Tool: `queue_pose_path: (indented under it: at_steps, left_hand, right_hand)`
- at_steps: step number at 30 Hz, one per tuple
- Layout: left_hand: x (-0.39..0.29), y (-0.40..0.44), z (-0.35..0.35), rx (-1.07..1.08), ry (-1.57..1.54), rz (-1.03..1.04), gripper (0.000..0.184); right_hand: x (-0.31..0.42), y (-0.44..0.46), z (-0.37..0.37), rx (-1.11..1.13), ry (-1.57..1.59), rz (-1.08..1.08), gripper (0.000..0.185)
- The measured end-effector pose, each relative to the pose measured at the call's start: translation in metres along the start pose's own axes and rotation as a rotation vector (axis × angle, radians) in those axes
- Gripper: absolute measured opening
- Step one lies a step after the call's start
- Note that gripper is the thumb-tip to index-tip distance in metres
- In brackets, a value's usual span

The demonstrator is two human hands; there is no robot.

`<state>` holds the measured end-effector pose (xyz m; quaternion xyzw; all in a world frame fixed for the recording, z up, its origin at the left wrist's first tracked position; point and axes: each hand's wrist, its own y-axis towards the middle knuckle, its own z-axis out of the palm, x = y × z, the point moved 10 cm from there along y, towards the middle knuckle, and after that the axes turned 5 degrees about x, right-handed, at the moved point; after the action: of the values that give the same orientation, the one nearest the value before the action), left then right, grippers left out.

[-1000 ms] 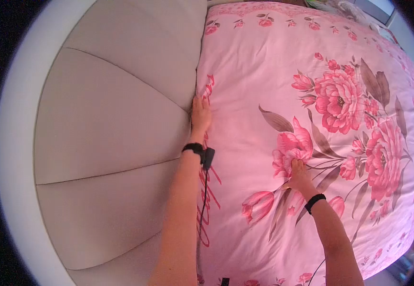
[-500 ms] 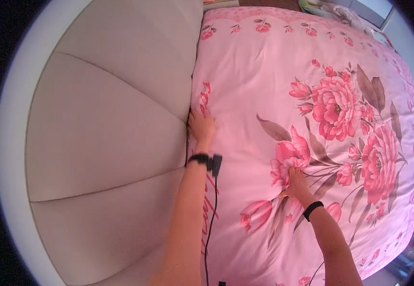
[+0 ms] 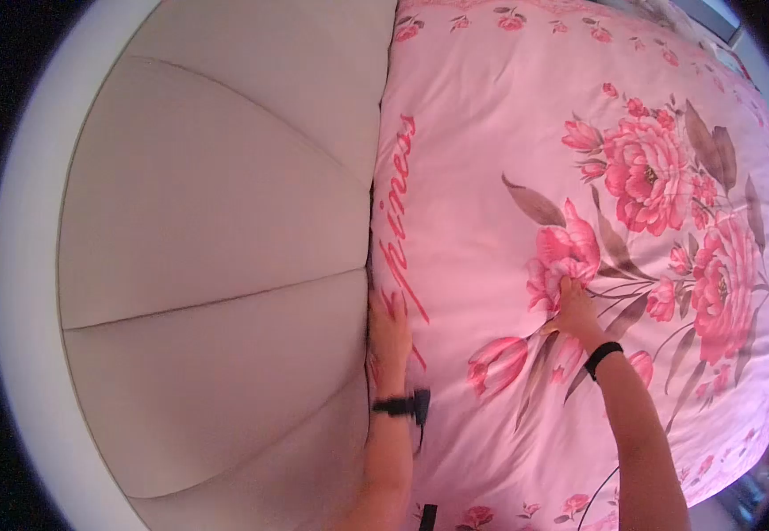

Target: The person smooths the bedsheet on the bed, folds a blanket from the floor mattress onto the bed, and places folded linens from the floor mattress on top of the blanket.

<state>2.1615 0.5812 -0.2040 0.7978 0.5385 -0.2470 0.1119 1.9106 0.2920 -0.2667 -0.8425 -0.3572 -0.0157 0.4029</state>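
Observation:
A pink bed sheet (image 3: 464,239) printed with large red-pink flowers and brown leaves covers the bed. Red script lettering (image 3: 399,203), partly covered by a hand, runs along its left edge beside the padded beige headboard (image 3: 216,221). My left hand (image 3: 390,341) lies on that edge, fingers stretched along the seam where the sheet meets the headboard; its outer side is hard to see in the gap. Resting on the printed flowers near the middle, my right hand (image 3: 577,314) has its thumb apart from the fingers and touches the fabric.
The left wrist wears a black strap with a small device (image 3: 421,407) and a cable. A black band (image 3: 603,360) circles the right wrist. Blurred items (image 3: 761,473) sit beyond the bed's lower right edge.
My left hand has slid along the headboard edge towards me, uncovering more of the red lettering. My right hand stays on the same printed flower while the view shifts slightly.

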Motion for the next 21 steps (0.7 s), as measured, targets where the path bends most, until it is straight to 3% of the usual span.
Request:
queue_pose_path:
  at_steps: [3,8,14,17,19,21]
  left_hand:
    - [0.063,-0.115,-0.01,0.093,-0.043,-0.266,0.057]
    - [0.121,-0.287,-0.045,0.088,0.174,-0.348,0.055]
    - [0.158,-0.366,-0.06,0.135,0.214,-0.402,0.054]
    - [0.185,-0.375,-0.046,0.054,0.277,-0.302,0.053]
    - [0.202,-0.387,-0.041,0.01,0.192,-0.376,0.054]
    - [0.181,-0.381,-0.051,-0.025,0.239,-0.197,0.055]
  right_hand:
    - [-0.003,0.003,-0.001,-0.158,-0.041,-0.053,0.095]
    - [-0.003,0.01,0.006,-0.108,-0.056,-0.098,0.114]
    - [-0.017,0.026,0.016,-0.095,-0.143,-0.16,0.131]
    - [-0.03,0.05,0.022,-0.378,-0.298,-0.282,0.116]
    - [-0.022,0.027,0.026,-0.511,-0.415,-0.321,0.096]
    - [0.004,-0.01,0.043,-0.593,-0.642,-0.351,0.077]
